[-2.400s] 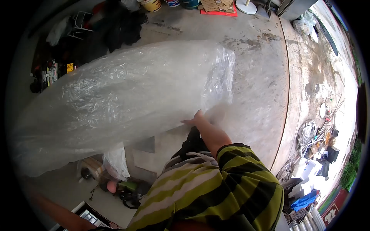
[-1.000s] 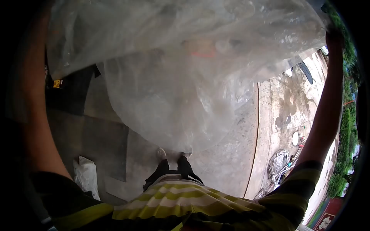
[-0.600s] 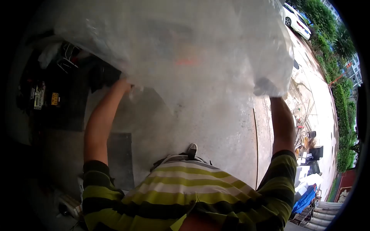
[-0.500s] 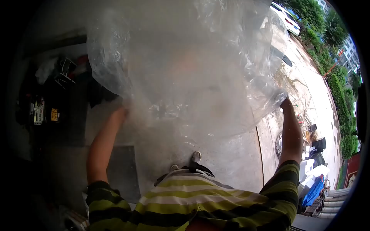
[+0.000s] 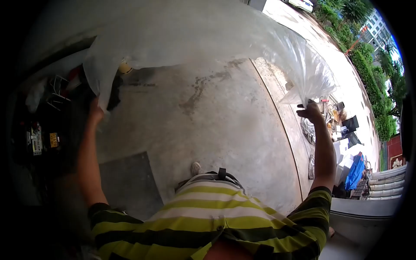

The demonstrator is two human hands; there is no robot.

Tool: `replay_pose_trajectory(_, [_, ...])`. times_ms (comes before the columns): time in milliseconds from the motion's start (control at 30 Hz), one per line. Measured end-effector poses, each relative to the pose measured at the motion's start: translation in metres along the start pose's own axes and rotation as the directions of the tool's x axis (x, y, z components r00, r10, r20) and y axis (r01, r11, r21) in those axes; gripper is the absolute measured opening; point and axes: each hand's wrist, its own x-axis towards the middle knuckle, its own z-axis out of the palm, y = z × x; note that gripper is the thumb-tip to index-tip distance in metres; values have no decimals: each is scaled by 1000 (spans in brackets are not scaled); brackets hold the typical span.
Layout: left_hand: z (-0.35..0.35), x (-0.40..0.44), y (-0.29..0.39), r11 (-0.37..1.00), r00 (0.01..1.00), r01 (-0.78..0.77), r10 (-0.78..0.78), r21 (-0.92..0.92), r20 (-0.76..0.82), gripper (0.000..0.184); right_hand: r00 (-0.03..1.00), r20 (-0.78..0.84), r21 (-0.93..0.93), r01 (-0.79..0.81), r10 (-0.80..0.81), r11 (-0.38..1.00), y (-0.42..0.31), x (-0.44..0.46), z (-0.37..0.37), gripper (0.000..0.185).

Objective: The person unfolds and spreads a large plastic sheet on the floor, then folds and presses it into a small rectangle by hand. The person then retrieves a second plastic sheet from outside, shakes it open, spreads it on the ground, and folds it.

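A large clear plastic sheet [image 5: 186, 41] billows in the air in front of me, spread between my two raised arms. Its left edge narrows down into my left hand [image 5: 96, 112], whose fingers are closed on it. On the other side, the gathered corner of the sheet fans out from my right hand [image 5: 312, 112]. The thumb and some fingers there pinch the plastic, while another finger sticks out to the side. Below the sheet, the concrete floor [image 5: 208, 125] shows, with a dark flat panel [image 5: 130, 182] lying at the lower left.
A scooter-like vehicle with a yellow plate [image 5: 53, 140] stands in shadow on the left. Near the sheet's left part is a yellowish round object [image 5: 125, 67]. Outside at right are white boxes [image 5: 344, 162], a blue bag [image 5: 355, 172] and a hedge [image 5: 368, 73]. A white car [image 5: 302, 4] is farther off.
The sheet has lifted and stretched out flatter, uncovering the floor that it veiled before. My left hand has moved outward to the left and slightly up; my right hand has shifted slightly left.
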Motion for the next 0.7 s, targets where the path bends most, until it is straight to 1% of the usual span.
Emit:
replay_pose_trajectory(33, [48,-53,-37,975,957,106,-153,196,245,30,989,-14,-11,-149,149,989,45,-5,-6,38])
replay_pose_trajectory(67, [85,-98,-68,938,844,153,-288,310,453,31,968,-38,0,-247,246,969,75,-10,-16,36])
replay_pose_trajectory(100, [100,-117,-83,948,799,218,-309,230,515,33,960,-52,33,-275,277,961,84,-12,-33,33])
replay_pose_trajectory(133, [102,-107,-87,971,837,233,-224,45,499,35,963,-60,80,-259,264,962,81,-10,-57,31])
replay_pose_trajectory(167, [56,-117,1,920,790,384,-285,-77,542,22,980,-29,139,-191,197,972,72,2,-91,30])
replay_pose_trajectory(200, [21,-96,37,903,833,367,-212,-224,511,28,996,62,229,-76,63,970,53,18,-133,28])
replay_pose_trajectory(233, [-3,-65,73,930,884,109,71,-352,462,29,976,189,352,33,-106,935,37,39,-180,27])
replay_pose_trajectory(267, [-32,-54,138,908,881,87,122,-409,458,32,925,58,313,339,-375,887,0,9,-163,27])
replay_pose_trajectory(300, [-49,-61,208,930,960,-23,123,-367,251,34,769,-93,189,637,-632,748,-47,-30,-135,28])
replay_pose_trajectory(333, [-54,-57,238,853,987,-90,146,-514,70,34,554,-221,21,825,-803,564,-96,-72,-104,28])
replay_pose_trajectory(367, [-64,-81,278,902,978,-201,165,-382,-124,33,450,-310,-44,873,-837,486,-84,-94,-87,25])
replay_pose_trajectory(400, [-58,-112,287,909,914,-339,258,-242,-312,36,499,-355,-60,832,-791,552,-39,-103,-76,22])
replay_pose_trajectory(433, [-23,-158,268,908,844,-414,358,-60,-400,39,622,-391,-68,716,-679,695,25,-112,-58,19])
replay_pose_trajectory(467, [30,-211,232,900,826,-411,435,146,-360,42,788,-372,-70,503,-490,862,100,-111,-42,16])
replay_pose_trajectory(500, [90,-267,188,871,892,-357,425,336,-154,46,922,-315,-68,216,-226,974,180,-108,-26,15])
replay_pose_trajectory(533, [115,-309,138,898,960,-262,206,352,189,49,964,-256,-41,-82,69,996,262,-110,-18,14])
replay_pose_trajectory(567, [141,-351,88,870,813,-194,-116,452,571,53,916,-218,8,-343,337,939,326,-130,-13,14])
replay_pose_trajectory(600, [165,-393,41,817,537,-224,-352,532,767,57,856,-227,80,-459,465,885,360,-150,-10,15])
replay_pose_trajectory(633, [186,-339,74,834,596,-233,-284,500,751,57,829,-253,179,-467,499,866,365,-154,-8,17])
replay_pose_trajectory(667, [187,-299,97,919,725,-44,-241,392,646,48,818,-276,256,-444,505,859,359,-155,-9,20])
replay_pose_trajectory(700, [171,-292,106,951,788,146,-278,273,549,41,827,-305,313,-381,472,870,352,-149,-21,23])
